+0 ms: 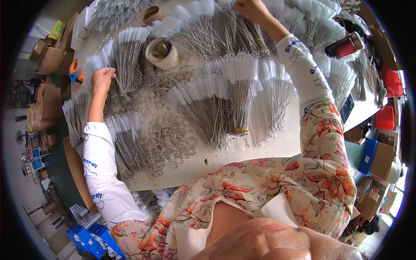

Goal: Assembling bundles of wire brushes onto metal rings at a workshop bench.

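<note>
Bundles of thin wire brushes with white bristle ends cover the table (208, 162). On the left, my left hand (103, 80) is closed, its fingertips pressed together beside a brush bundle (130, 65); whatever it pinches is too small to make out. My right hand (255, 10) reaches to the far side, at the picture's top edge. Its fingers are curled closed above another brush bundle (236, 32), and their contents cannot be seen. Between my arms lie a fanned brush pile (199, 106) and a banded brush bundle (241, 95). Loose metal rings (171, 145) are heaped nearer to me.
A round tub (162, 54) stands amid more rings, with a tape roll (151, 15) behind it. An orange tape dispenser (75, 73) sits at the left edge. Toward the far right lies a dark red flask (345, 45). Blue bins (96, 241) stand low on the left.
</note>
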Action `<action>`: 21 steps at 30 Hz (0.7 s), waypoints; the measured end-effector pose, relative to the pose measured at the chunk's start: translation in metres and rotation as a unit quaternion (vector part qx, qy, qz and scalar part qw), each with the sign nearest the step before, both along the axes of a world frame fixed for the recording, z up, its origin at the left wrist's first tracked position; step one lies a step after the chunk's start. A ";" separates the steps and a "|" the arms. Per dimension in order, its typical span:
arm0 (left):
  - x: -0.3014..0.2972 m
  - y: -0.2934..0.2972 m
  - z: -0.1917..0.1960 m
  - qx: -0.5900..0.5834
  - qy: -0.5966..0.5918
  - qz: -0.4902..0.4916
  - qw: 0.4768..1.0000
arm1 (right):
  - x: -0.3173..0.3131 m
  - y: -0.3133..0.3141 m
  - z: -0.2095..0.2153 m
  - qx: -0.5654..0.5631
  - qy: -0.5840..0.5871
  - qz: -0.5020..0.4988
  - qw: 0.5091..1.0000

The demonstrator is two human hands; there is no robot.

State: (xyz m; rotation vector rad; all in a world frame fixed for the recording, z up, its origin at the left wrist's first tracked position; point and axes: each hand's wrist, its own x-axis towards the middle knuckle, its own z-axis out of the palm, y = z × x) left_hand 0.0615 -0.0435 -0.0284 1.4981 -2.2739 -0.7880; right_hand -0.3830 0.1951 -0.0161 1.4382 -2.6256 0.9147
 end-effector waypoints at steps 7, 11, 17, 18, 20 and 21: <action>-0.031 0.024 0.049 -0.091 -0.053 -0.049 0.993 | 0.003 -0.004 -0.027 0.081 0.009 0.010 0.997; -0.057 0.044 0.078 -0.129 -0.182 -0.128 0.966 | -0.040 -0.016 -0.061 0.035 0.093 0.003 0.995; -0.030 0.020 0.050 -0.116 -0.131 -0.081 0.981 | -0.052 0.021 0.001 -0.010 -0.044 0.089 0.995; -0.020 0.018 0.047 -0.111 -0.085 -0.069 0.988 | -0.056 0.030 0.021 -0.042 -0.090 0.033 0.995; 0.020 -0.003 0.038 -0.102 0.026 -0.032 0.994 | -0.077 0.042 0.029 -0.222 -0.256 0.019 0.940; 0.013 0.001 0.041 -0.100 0.029 -0.041 0.994 | -0.120 0.052 0.007 -0.358 -0.364 0.042 0.859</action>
